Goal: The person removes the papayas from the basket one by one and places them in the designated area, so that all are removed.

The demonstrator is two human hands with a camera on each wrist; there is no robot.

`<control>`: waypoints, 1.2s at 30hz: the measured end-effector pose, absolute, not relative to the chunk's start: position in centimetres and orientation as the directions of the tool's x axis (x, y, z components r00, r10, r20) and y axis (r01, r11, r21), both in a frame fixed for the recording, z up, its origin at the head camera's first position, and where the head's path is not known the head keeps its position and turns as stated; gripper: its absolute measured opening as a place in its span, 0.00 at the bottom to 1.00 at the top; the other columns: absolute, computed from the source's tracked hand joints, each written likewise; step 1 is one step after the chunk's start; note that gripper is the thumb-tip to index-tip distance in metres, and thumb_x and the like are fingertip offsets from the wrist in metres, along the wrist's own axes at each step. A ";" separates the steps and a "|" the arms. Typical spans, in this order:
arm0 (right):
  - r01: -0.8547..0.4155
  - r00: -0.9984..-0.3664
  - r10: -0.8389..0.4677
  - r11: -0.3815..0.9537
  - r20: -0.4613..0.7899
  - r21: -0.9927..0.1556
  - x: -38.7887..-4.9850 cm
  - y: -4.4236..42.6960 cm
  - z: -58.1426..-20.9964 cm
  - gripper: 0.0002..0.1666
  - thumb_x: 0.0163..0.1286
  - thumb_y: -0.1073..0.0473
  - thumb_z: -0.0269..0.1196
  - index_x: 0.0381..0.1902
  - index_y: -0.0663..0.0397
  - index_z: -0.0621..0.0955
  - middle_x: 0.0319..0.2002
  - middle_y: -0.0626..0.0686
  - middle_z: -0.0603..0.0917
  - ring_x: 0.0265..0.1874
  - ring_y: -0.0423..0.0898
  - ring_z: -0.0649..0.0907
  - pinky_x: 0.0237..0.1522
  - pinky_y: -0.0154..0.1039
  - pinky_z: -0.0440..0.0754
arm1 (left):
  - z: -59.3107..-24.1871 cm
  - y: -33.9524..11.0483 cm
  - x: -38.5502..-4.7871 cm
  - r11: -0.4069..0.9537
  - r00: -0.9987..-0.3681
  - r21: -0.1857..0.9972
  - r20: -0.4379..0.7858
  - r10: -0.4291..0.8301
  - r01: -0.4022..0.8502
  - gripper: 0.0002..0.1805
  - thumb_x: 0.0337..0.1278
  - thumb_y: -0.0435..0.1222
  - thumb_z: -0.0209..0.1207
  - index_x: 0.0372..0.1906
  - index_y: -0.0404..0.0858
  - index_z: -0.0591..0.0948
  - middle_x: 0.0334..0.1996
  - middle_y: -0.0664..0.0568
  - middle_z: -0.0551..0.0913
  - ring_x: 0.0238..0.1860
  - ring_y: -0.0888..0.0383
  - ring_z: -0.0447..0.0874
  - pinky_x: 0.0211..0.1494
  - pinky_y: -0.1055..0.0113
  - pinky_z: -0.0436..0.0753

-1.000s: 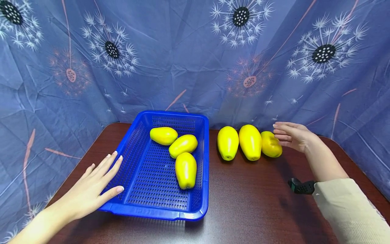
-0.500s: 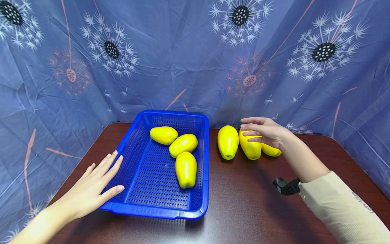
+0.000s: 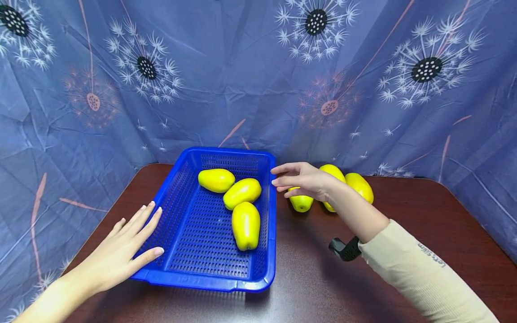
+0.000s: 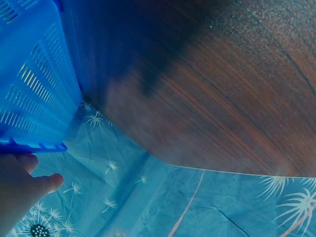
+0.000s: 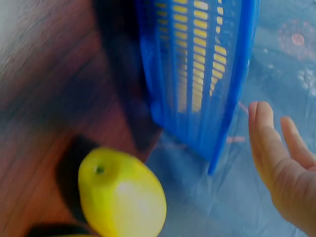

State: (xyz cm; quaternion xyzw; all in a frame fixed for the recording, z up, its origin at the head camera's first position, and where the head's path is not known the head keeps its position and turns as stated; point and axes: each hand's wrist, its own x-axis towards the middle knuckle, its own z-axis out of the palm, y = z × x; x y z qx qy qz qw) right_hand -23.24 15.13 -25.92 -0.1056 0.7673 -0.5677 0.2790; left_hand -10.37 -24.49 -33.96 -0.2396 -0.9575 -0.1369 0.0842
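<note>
My left hand [image 3: 125, 244] rests with spread, straight fingers on the left rim of a blue perforated plastic basket [image 3: 194, 280]. Inside lie a yellow papaya-like fruit [image 3: 216, 180] at the back, a second one [image 3: 242, 194] touching it, and a third [image 3: 246, 226] nearer the front. My right hand [image 3: 308, 181], holding nothing, hovers by the basket's right rim with fingers loosely extended. It partly covers a yellow fruit [image 3: 301, 204] on the table; this fruit [image 5: 123, 192] shows its stem end in the right wrist view. Two more, a middle fruit [image 3: 333, 172] and a right-hand fruit [image 3: 359, 187], lie behind my forearm.
The dark brown wooden table [image 3: 412, 215] ends at a blue dandelion-print cloth [image 3: 242, 89] hung behind and at the sides. A black wrist mount [image 3: 345, 249] juts from the right sleeve [image 3: 408, 264] above the table.
My right hand has moved left, from the rightmost fruit over the middle one to beside the basket rim. The left hand and the fruits have stayed put.
</note>
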 end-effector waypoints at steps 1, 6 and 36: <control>0.150 -0.813 -0.492 0.338 -0.310 -0.929 -23.2 14.6 -26.0 0.32 0.65 0.59 0.59 0.65 0.63 0.65 0.59 0.62 0.72 0.52 0.55 0.76 0.51 0.44 0.77 | -34.0 -24.5 -10.4 0.847 -0.870 0.220 0.231 0.436 0.483 0.41 0.62 0.49 0.54 0.73 0.41 0.50 0.73 0.42 0.46 0.73 0.55 0.32 0.69 0.45 0.35; 0.095 -0.761 -0.567 0.385 -0.316 -0.918 -23.0 12.0 -26.9 0.31 0.65 0.62 0.60 0.64 0.64 0.67 0.51 0.60 0.78 0.48 0.49 0.79 0.49 0.42 0.78 | -34.1 -24.5 -10.3 0.848 -0.870 0.218 0.232 0.436 0.483 0.41 0.62 0.49 0.54 0.73 0.41 0.50 0.73 0.42 0.46 0.73 0.56 0.32 0.69 0.45 0.35; -0.394 -0.810 -0.507 0.842 -0.294 -0.368 -20.8 4.1 -31.2 0.45 0.49 0.42 0.72 0.61 0.56 0.71 0.43 0.52 0.79 0.40 0.48 0.77 0.42 0.40 0.75 | -34.1 -24.6 -10.3 0.846 -0.868 0.219 0.233 0.439 0.487 0.41 0.62 0.49 0.54 0.74 0.41 0.49 0.73 0.42 0.45 0.73 0.56 0.31 0.70 0.47 0.33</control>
